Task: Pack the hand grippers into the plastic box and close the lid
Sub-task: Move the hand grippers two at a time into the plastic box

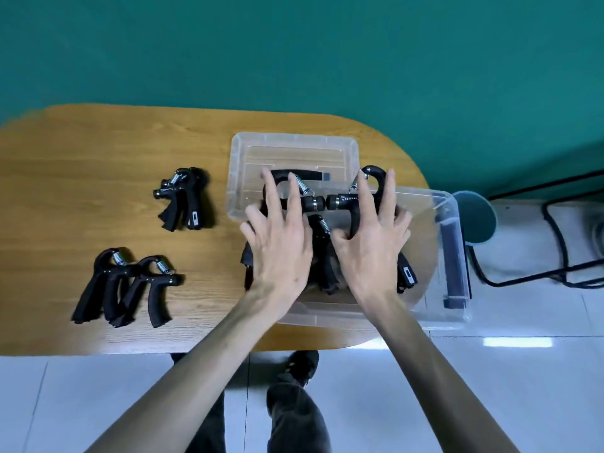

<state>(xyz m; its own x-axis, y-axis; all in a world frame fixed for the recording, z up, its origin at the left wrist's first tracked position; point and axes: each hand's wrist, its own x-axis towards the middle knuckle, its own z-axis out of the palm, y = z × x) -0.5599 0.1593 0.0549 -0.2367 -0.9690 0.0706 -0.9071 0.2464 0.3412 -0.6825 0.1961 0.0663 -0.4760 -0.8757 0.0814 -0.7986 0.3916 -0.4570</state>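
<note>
Black hand grippers half hidden under splayed fingers of both hands

A box is being kept at the right end of the table, with its lid lying just behind it. Grippers are lying inside the box. A gripper pile is sitting to the lid's left, and a gripper pair is lying nearer the front edge.
</note>
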